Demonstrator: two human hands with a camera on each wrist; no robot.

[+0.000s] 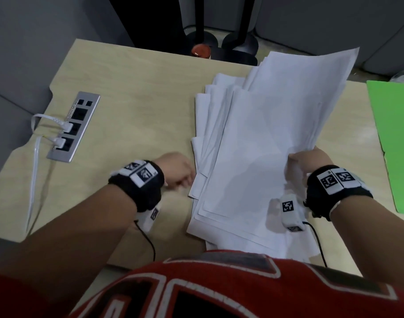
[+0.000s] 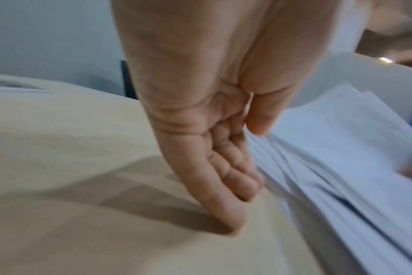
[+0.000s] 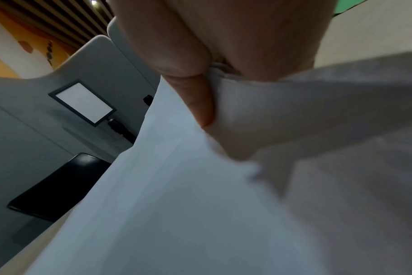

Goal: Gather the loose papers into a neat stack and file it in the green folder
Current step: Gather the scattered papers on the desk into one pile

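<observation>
A loose fan of white papers lies on the wooden table, the sheets offset from one another. My left hand is at the fan's left edge. In the left wrist view, the left hand has its thumb on top of the papers and its curled fingers against and under the edge. My right hand pinches the right side, lifting some sheets. In the right wrist view, the right hand's thumb presses on the papers. The green folder lies flat at the far right.
A metal socket strip with white cables plugged in sits in the table at the left. Black stand bases and a red object stand past the far edge. Grey partitions surround the desk.
</observation>
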